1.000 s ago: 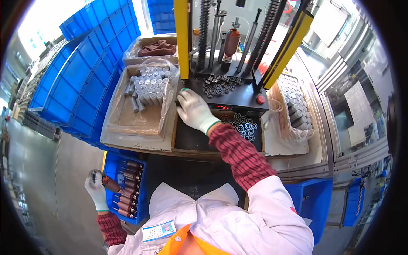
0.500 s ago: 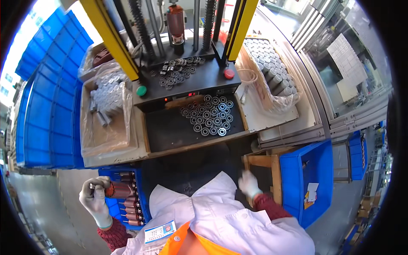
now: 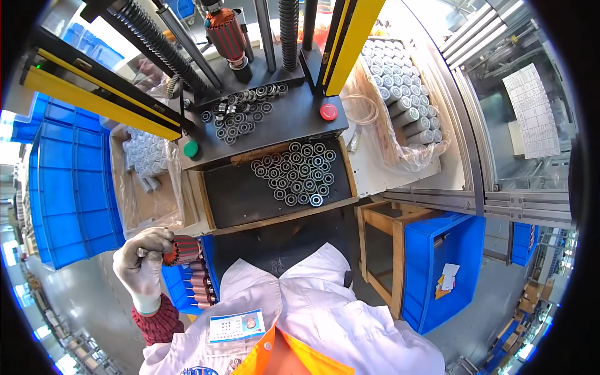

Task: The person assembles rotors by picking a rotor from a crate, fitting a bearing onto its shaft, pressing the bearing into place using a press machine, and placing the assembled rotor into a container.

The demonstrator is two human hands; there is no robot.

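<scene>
The tabletop point(image 3: 390, 177) is carrying a press point(image 3: 281, 120). At the lower left, a blue bin point(image 3: 175, 278) is holding several rotors point(image 3: 201, 289). The left hand point(image 3: 139, 265) is clamping its grip on one end of another rotor point(image 3: 187, 250), whose body is extending rightward from the fingertips, over the bin. The right hand's grip cannot be told. Bearings point(image 3: 304, 170) are clustering before the press.
</scene>
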